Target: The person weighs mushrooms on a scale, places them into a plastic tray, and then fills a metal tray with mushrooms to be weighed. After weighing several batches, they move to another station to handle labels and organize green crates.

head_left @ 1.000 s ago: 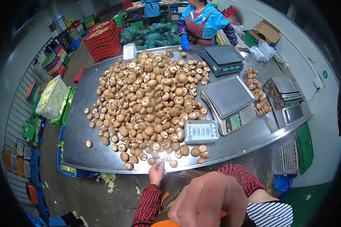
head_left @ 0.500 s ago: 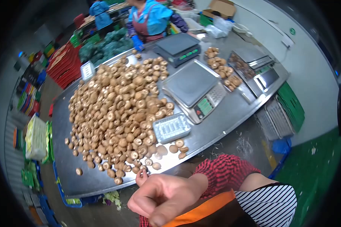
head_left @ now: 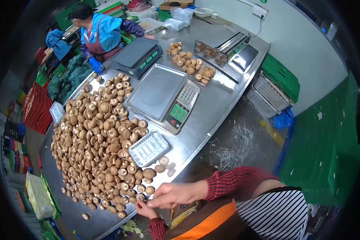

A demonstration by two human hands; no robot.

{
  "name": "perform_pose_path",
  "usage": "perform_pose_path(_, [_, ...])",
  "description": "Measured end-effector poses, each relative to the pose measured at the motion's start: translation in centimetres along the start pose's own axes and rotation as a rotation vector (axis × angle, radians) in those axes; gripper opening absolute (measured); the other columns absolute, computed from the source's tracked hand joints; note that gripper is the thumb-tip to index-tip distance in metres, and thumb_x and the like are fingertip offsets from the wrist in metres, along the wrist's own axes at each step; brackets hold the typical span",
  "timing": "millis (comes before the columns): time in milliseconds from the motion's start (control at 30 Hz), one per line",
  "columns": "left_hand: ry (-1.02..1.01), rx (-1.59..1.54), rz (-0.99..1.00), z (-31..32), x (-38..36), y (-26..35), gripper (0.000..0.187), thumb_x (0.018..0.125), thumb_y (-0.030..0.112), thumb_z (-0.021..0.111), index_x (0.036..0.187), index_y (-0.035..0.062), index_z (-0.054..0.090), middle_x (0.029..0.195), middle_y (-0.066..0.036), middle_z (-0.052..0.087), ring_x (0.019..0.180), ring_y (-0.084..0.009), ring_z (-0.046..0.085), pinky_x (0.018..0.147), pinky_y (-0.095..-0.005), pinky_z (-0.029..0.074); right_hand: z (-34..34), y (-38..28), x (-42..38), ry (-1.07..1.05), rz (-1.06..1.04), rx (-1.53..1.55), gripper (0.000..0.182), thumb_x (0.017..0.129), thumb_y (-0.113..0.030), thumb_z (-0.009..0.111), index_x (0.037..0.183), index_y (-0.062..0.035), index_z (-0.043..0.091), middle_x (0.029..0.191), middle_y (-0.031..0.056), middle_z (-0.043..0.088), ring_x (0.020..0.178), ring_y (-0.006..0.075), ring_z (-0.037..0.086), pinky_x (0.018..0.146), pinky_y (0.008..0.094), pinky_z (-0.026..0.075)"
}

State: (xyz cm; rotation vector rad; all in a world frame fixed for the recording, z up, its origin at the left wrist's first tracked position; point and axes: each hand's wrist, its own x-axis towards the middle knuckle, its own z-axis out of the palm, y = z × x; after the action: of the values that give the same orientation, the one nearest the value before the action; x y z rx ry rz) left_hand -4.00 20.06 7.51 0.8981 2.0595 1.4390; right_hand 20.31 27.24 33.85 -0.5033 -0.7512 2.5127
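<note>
At the table's front edge my two hands meet with their fingertips together. My right hand (head_left: 178, 195), coming from the right in a red checked sleeve, is closed, thumb and index finger pressed together and pointing left. My left hand (head_left: 146, 209) sits just below its fingertips, fingers curled in a pinch. What they pinch is too small to make out. Right at their fingertips lies a shiitake mushroom (head_left: 140, 197) with its pale underside up. The large mushroom heap (head_left: 96, 140) spreads beyond them. A clear plastic punnet (head_left: 149, 149) stands between the heap and the table edge.
A silver scale (head_left: 158, 94) and a dark scale (head_left: 136, 56) stand on the metal table (head_left: 206, 116). Small mushroom groups (head_left: 188, 62) lie behind them beside another steel device (head_left: 222, 56). A co-worker in blue (head_left: 102, 32) stands at the far side. Crates (head_left: 274, 92) stack on the right.
My view has turned, so the table and scales appear shifted left. My right hand has moved from close before the camera to my left hand at the table edge.
</note>
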Motion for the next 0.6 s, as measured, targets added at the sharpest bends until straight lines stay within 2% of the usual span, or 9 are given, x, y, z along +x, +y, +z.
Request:
perform_pose_path(33, [-0.071,-0.156,-0.200,-0.1,-0.1,0.6,0.021,0.095,0.018,0.053,0.082,0.0020,0.053,0.062,-0.002,0.053,0.053,-0.0079,0.047,0.048,-0.0222,0.042,-1.3,0.5,-0.4,0.055,0.005,0.011,0.035,0.094,-0.027,0.057,0.065,-0.0089,0.050,0.056,-0.0077,0.034,0.047,0.0031,0.026,0.042,0.0213,0.018])
perform_pose_path(67, [-0.048,-0.265,-0.245,0.3,-0.2,0.9,0.022,0.095,0.018,0.053,0.080,0.0023,0.052,0.061,-0.001,0.051,0.053,-0.0077,0.047,0.049,-0.0216,0.042,-3.0,2.1,-0.4,0.161,-0.021,0.103,0.034,0.093,-0.026,0.058,0.066,-0.0090,0.048,0.056,-0.0076,0.032,0.046,0.0027,0.025,0.041,0.0207,0.018])
perform_pose_path(167, [-0.149,-0.209,-0.203,0.4,-1.0,2.3,0.021,0.095,0.016,0.053,0.079,0.0022,0.052,0.063,-0.001,0.052,0.053,-0.0081,0.048,0.050,-0.0223,0.042,-5.7,2.9,-2.4,0.387,-0.061,0.260,0.032,0.094,-0.025,0.055,0.067,-0.0085,0.047,0.055,-0.0066,0.031,0.044,0.0029,0.024,0.040,0.0209,0.017])
perform_pose_path(200, [-0.296,-0.210,-0.176,0.8,-1.4,3.3,0.020,0.094,0.015,0.054,0.079,0.0022,0.052,0.063,-0.002,0.053,0.053,-0.0083,0.049,0.050,-0.0228,0.043,-7.1,3.3,-2.8,0.466,-0.100,0.361,0.032,0.095,-0.026,0.054,0.069,-0.0083,0.048,0.054,-0.0064,0.032,0.043,0.0033,0.023,0.039,0.0220,0.015])
perform_pose_path(300, [-0.572,-0.178,-0.134,2.5,-3.2,7.3,0.019,0.091,0.013,0.059,0.077,0.0011,0.054,0.064,-0.001,0.056,0.055,-0.0078,0.052,0.053,-0.0232,0.045,-10.9,3.1,-4.7,0.639,-0.110,0.419,0.035,0.099,-0.029,0.044,0.071,-0.0074,0.047,0.059,-0.0047,0.034,0.047,0.0040,0.026,0.041,0.0210,0.022])
perform_pose_path(333, [-0.646,-0.174,-0.133,3.5,-3.3,8.1,0.019,0.091,0.013,0.060,0.077,0.0006,0.055,0.064,-0.001,0.056,0.056,-0.0073,0.052,0.054,-0.0225,0.044,-13.6,3.9,-5.5,0.615,-0.205,0.483,0.026,0.099,-0.023,0.044,0.082,-0.0044,0.052,0.063,-0.0030,0.040,0.050,0.0043,0.033,0.043,0.0203,0.027])
perform_pose_path(400, [-0.814,-0.134,-0.132,5.9,-3.4,9.1,0.016,0.090,0.012,0.061,0.082,-0.0013,0.058,0.069,-0.002,0.060,0.062,-0.0060,0.055,0.059,-0.0203,0.045,-15.9,2.5,-5.5,0.972,-0.272,0.327,0.012,0.092,-0.015,0.053,0.087,-0.0037,0.053,0.064,-0.0020,0.046,0.050,0.0062,0.037,0.042,0.0203,0.029])
perform_pose_path(467, [-0.929,-0.125,-0.194,9.0,-3.8,10.8,0.016,0.090,0.013,0.061,0.092,-0.0029,0.060,0.076,-0.003,0.063,0.069,-0.0074,0.059,0.065,-0.0215,0.047,-21.7,2.4,-6.8,1.129,-0.256,-0.083,0.010,0.088,-0.011,0.055,0.094,-0.0037,0.053,0.072,0.0004,0.053,0.056,0.0086,0.046,0.047,0.0218,0.036])
perform_pose_path(600, [-1.074,-0.143,-0.200,15.9,-4.6,11.2,0.027,0.090,0.012,0.059,0.112,-0.0038,0.058,0.093,-0.007,0.066,0.086,-0.0121,0.061,0.079,-0.0252,0.048,-33.6,-1.3,-8.8,1.493,-0.491,-0.175,0.013,0.087,-0.016,0.056,0.090,-0.0033,0.054,0.077,0.0048,0.058,0.063,0.0115,0.053,0.052,0.0277,0.043])
